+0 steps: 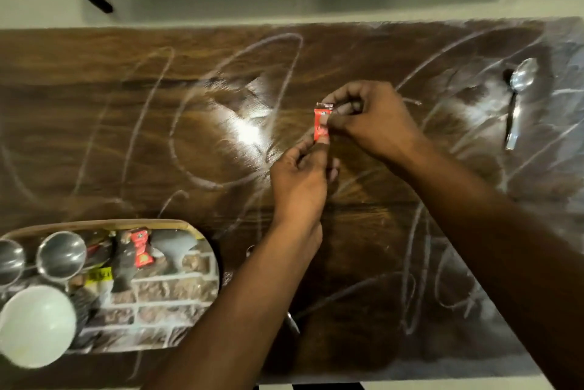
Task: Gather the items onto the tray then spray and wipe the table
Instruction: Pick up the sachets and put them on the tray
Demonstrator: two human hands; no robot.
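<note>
Left hand (300,181) and right hand (369,118) pinch a red sachet (321,124) above the table (126,105)

A small red packet (321,124) stood upright above the middle of the brown wooden table (126,124), pinched at both ends. White streaks curled all over the tabletop. A shiny spoon (518,99) lay flat near the far right side, bowl end away. The tray (177,291) sat at the near left edge, holding two metal cups (61,255), a white bowl (34,325) and another red packet (141,249).
</note>
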